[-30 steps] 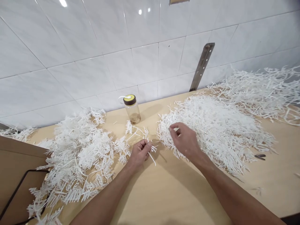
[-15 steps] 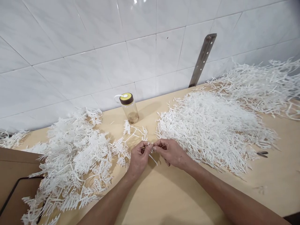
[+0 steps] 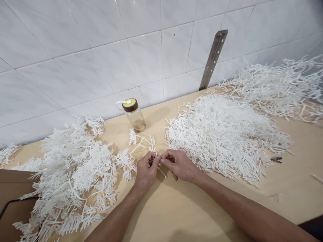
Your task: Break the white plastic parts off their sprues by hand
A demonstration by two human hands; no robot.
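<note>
My left hand (image 3: 147,169) is closed in a pinch on a thin white branched plastic sprig (image 3: 162,172), whose bare stem sticks out below the fingers. Against it, the thumb and forefinger of my right hand (image 3: 180,165) pinch at the same sprig, with the fingertips of both hands almost touching. The fingers hide most of the piece. Just beyond my hands lies another branched white sprig (image 3: 142,143); whether it joins the held one I cannot tell. A heap of branched sprigs (image 3: 83,168) lies left of my hands, and a dense pile of short pieces (image 3: 222,134) lies to the right.
A clear bottle (image 3: 136,119) with a yellow and brown lid stands behind my hands. More long sprigs (image 3: 280,85) lie at the far right. A metal strip (image 3: 214,60) leans on the tiled wall. A cardboard box (image 3: 15,191) is at the left, a small dark object (image 3: 276,159) at the right.
The whole view has shifted slightly, so things appear a little further left. Both hands stay together at the sprig, with hardly any change in their grip.
</note>
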